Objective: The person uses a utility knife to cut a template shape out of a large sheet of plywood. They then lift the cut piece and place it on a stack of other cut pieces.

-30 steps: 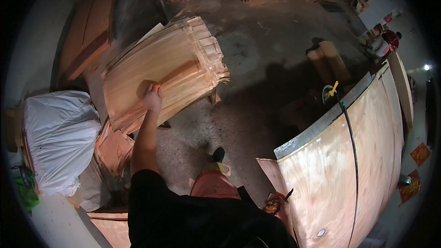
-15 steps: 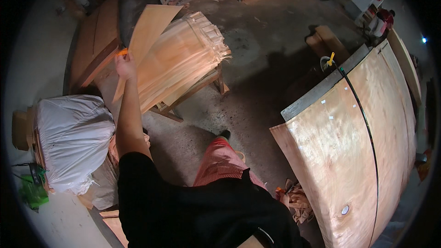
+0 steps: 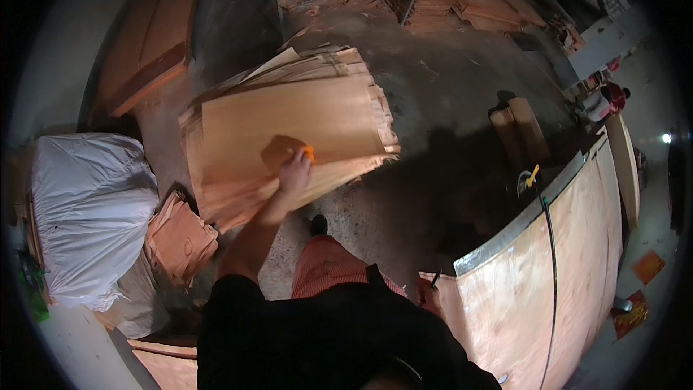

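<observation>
My left hand is closed around a small orange object, whose kind I cannot make out. It is over the top sheet of a stack of thin wood veneer, near the sheet's front edge, and casts a shadow on it. Whether the hand touches the sheet I cannot tell. My right hand shows only in part, beside the corner of a large pale wood panel. A thin dark stick-like thing sticks up from its fingers.
A white-covered bundle and brown sheet scraps stand at the left. Behind is a reddish-brown board stack. A dark strap crosses the pale panel. Brown rolls lie beyond it. Another person is far right.
My left hand has come down and rightward from the veneer sheet's raised far-left side. That sheet now lies flat on the stack. My right hand has come into view. The view has shifted.
</observation>
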`<state>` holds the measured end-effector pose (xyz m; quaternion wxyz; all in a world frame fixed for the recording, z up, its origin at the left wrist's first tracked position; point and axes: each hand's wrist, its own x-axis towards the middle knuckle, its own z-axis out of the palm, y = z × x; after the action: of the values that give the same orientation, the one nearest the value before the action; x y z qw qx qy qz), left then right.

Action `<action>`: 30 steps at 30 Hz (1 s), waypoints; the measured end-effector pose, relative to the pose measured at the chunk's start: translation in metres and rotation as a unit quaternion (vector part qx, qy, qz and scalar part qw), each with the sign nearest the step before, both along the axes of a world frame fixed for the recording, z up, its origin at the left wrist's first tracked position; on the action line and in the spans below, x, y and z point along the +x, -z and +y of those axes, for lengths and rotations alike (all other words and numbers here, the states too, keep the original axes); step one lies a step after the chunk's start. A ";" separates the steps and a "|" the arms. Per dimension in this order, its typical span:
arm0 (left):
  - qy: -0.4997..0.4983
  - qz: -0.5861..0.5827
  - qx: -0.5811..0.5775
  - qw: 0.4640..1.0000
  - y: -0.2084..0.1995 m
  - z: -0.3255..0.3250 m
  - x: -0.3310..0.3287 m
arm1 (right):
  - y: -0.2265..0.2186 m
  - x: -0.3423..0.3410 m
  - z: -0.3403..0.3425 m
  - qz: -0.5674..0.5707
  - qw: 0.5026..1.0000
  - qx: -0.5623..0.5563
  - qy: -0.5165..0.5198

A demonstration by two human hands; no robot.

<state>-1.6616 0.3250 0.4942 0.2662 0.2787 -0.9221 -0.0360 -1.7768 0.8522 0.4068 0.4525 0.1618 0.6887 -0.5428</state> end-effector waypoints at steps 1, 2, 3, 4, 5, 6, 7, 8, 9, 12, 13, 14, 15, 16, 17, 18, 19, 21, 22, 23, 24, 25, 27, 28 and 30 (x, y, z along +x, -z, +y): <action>0.003 -0.019 0.041 0.999 0.005 0.000 0.000 | -0.015 -0.010 -0.031 0.007 1.000 -0.010 -0.020; -0.005 -0.038 0.052 0.998 0.003 0.002 0.003 | -0.034 -0.021 -0.070 0.012 0.999 -0.021 -0.046; -0.006 -0.056 0.063 0.996 0.001 0.004 0.003 | -0.046 -0.031 -0.102 0.017 0.997 -0.030 -0.067; -0.002 -0.094 0.081 0.992 0.006 0.000 0.005 | -0.049 -0.043 -0.128 0.031 0.995 -0.048 -0.086; 0.023 -0.077 0.099 0.992 0.009 -0.006 0.004 | -0.048 -0.052 -0.151 0.046 0.991 -0.069 -0.100; 0.047 -0.059 0.118 0.990 0.012 -0.011 0.001 | -0.049 -0.061 -0.172 0.061 0.988 -0.089 -0.114; 0.069 -0.040 0.136 0.987 0.013 -0.015 -0.002 | -0.052 -0.071 -0.194 0.062 0.987 -0.072 -0.130; 0.083 -0.076 0.165 0.980 0.005 -0.019 -0.006 | -0.057 -0.082 -0.217 0.064 0.986 -0.055 -0.147; 0.103 -0.074 0.200 0.972 0.000 -0.018 -0.011 | -0.063 -0.094 -0.240 0.067 0.983 -0.038 -0.164; 0.144 -0.044 0.281 0.948 -0.022 -0.019 -0.023 | -0.092 -0.136 -0.321 0.138 0.969 -0.066 -0.194; 0.128 -0.054 0.312 0.940 -0.027 -0.024 -0.025 | -0.093 -0.151 -0.345 0.155 0.963 -0.097 -0.200; 0.111 -0.063 0.342 0.931 -0.030 -0.031 -0.029 | -0.093 -0.169 -0.375 0.173 0.952 -0.120 -0.221; 0.106 -0.071 0.369 0.921 -0.032 -0.042 -0.039 | -0.091 -0.190 -0.403 0.196 0.942 -0.141 -0.231; 0.048 -0.109 0.392 0.912 -0.039 -0.053 -0.046 | -0.095 -0.204 -0.440 0.276 0.908 -0.147 -0.278; -0.011 -0.145 0.413 0.899 -0.048 -0.065 -0.056 | -0.100 -0.216 -0.477 0.355 0.865 -0.152 -0.321; -0.068 -0.182 0.430 0.882 -0.057 -0.077 -0.064 | -0.096 -0.230 -0.509 0.374 0.850 -0.126 -0.349; -0.125 -0.220 0.445 0.859 -0.062 -0.085 -0.068 | -0.090 -0.240 -0.540 0.392 0.834 -0.100 -0.375; -0.088 -0.112 0.377 0.915 -0.063 -0.097 -0.058 | -0.089 -0.245 -0.602 0.462 0.768 -0.099 -0.433; -0.059 -0.056 0.338 0.937 -0.064 -0.103 -0.059 | -0.074 -0.252 -0.630 0.468 0.760 -0.152 -0.424; -0.071 -0.043 0.293 0.953 -0.058 -0.109 -0.064 | -0.056 -0.256 -0.651 0.472 0.749 -0.205 -0.418; -0.096 -0.031 0.250 0.963 -0.046 -0.115 -0.064 | -0.059 -0.247 -0.666 0.529 0.690 -0.177 -0.461; -0.121 -0.020 0.209 0.970 -0.037 -0.119 -0.065 | -0.075 -0.238 -0.678 0.581 0.624 -0.149 -0.500; -0.154 -0.077 0.240 0.955 -0.043 -0.130 -0.078 | -0.093 -0.235 -0.686 0.632 0.528 -0.100 -0.559; -0.165 -0.093 0.228 0.955 -0.043 -0.136 -0.087 | -0.096 -0.236 -0.688 0.632 0.502 -0.082 -0.585; -0.173 -0.093 0.198 0.960 -0.038 -0.151 -0.101 | -0.092 -0.238 -0.685 0.686 0.461 -0.128 -0.548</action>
<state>-1.7628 0.1743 0.5326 0.1212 0.4829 -0.8549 -0.1458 -2.0152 0.1667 0.4989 0.0546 -0.7329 0.6476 -0.2012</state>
